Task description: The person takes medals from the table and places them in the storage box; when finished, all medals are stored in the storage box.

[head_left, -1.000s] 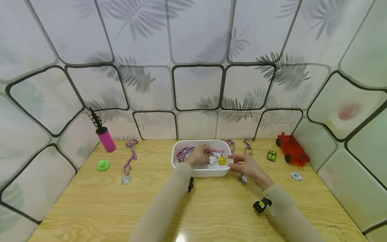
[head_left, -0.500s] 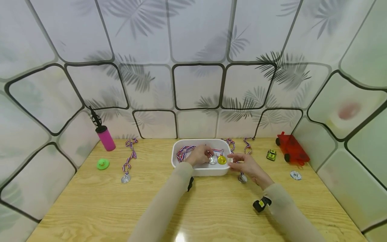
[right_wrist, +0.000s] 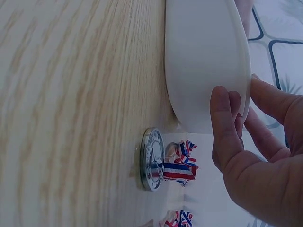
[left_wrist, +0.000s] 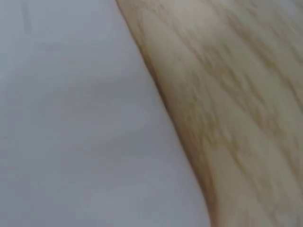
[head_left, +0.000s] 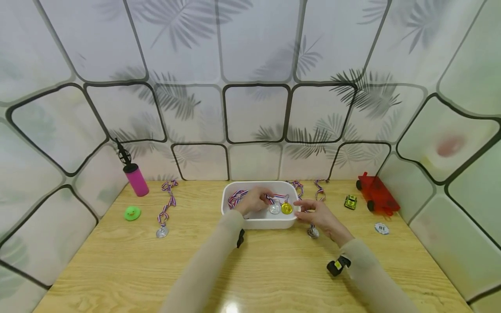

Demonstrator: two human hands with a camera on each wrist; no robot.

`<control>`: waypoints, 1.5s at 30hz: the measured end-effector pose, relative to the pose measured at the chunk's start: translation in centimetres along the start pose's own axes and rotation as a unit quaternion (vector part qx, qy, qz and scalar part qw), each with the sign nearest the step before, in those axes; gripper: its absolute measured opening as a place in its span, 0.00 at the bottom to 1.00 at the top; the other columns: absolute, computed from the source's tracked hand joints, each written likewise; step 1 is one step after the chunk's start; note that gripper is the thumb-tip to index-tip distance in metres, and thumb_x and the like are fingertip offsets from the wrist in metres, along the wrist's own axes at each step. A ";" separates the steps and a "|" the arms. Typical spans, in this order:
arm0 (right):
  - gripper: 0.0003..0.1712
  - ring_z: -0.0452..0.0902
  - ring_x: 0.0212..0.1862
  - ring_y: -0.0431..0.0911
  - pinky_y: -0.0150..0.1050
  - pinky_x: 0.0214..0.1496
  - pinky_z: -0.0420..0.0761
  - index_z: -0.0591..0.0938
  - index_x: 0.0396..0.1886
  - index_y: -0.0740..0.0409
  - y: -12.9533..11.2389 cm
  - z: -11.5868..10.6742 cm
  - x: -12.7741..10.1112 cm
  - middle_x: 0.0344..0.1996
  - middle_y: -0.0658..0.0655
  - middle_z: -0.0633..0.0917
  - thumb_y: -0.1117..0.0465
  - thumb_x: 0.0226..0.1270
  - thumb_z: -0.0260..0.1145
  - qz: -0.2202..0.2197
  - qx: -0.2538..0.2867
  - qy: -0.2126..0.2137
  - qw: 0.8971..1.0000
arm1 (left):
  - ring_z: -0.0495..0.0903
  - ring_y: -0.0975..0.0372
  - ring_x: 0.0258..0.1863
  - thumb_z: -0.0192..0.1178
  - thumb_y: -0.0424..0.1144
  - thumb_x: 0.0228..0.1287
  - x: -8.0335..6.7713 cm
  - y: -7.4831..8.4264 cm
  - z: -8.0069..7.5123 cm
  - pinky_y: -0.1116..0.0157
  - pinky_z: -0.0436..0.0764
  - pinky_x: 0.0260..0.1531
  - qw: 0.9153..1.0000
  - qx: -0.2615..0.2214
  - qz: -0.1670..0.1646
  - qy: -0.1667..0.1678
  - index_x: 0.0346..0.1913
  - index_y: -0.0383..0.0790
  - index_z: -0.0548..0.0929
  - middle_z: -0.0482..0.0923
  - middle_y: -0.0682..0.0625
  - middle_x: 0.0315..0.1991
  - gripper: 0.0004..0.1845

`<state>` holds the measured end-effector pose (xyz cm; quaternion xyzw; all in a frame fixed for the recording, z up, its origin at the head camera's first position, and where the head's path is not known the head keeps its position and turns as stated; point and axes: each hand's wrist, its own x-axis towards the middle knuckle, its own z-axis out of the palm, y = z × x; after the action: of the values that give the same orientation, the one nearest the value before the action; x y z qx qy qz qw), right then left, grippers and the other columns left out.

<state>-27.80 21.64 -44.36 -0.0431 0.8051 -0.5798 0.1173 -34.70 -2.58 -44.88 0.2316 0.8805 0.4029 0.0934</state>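
A white plastic tub (head_left: 270, 223) stands at the back middle of the table. Inside it lie a silver medal (head_left: 275, 209), a gold medal (head_left: 287, 208) and bunched striped ribbons (head_left: 236, 199). My left hand (head_left: 253, 201) reaches into the tub, fingers curled at the silver medal's ribbon, which it seems to pinch; the fingertips are partly hidden. At the tub's right end my right hand (head_left: 318, 214) grips the rim, thumb and fingers on either side of the wall (right_wrist: 203, 61). The left wrist view holds only the tub's outer wall (left_wrist: 85, 118) and the wood.
Another medal (right_wrist: 152, 159) lies beside the tub under my right hand, with ribbons behind. Left are a silver medal (head_left: 162, 231), green duck (head_left: 132, 213) and pink pump (head_left: 135, 180). Right are a toy car (head_left: 350, 201), red cart (head_left: 377, 193) and round chip (head_left: 382, 228).
My left hand has shifted slightly left, away from the silver medal's disc to its ribbon. The right hand stays at the tub's rim.
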 end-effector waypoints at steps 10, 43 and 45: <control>0.27 0.75 0.41 0.43 0.38 0.48 0.86 0.75 0.62 0.70 0.1 0.1 0.0 0.40 0.56 0.73 0.66 0.66 0.67 0.004 0.007 0.009 1.000 | 0.81 0.57 0.32 0.61 0.24 0.60 -2.2 0.0 -2.4 0.67 0.82 0.28 0.996 -0.088 -0.006 -0.010 0.55 0.32 0.81 0.83 0.39 0.38 0.18; 0.28 0.76 0.41 0.43 0.40 0.49 0.86 0.74 0.63 0.71 -0.1 0.1 0.0 0.41 0.58 0.75 0.67 0.66 0.67 -0.003 0.003 0.000 1.000 | 0.80 0.59 0.35 0.61 0.37 0.69 -12.7 -5.6 -11.5 0.61 0.80 0.33 0.978 -0.180 -0.061 0.088 0.56 0.32 0.78 0.83 0.45 0.39 0.17; 0.27 0.75 0.42 0.43 0.40 0.49 0.86 0.74 0.63 0.70 -0.1 0.1 0.0 0.41 0.58 0.75 0.67 0.65 0.67 -0.003 -0.002 0.002 1.000 | 0.80 0.60 0.36 0.61 0.38 0.69 -13.5 -6.1 -12.1 0.58 0.81 0.35 0.978 -0.177 -0.066 0.088 0.57 0.34 0.78 0.83 0.44 0.41 0.17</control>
<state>-27.79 21.51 -44.27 -0.0440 0.8063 -0.5788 0.1139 -29.16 -20.62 -41.83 0.1168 0.8132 0.5643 0.0817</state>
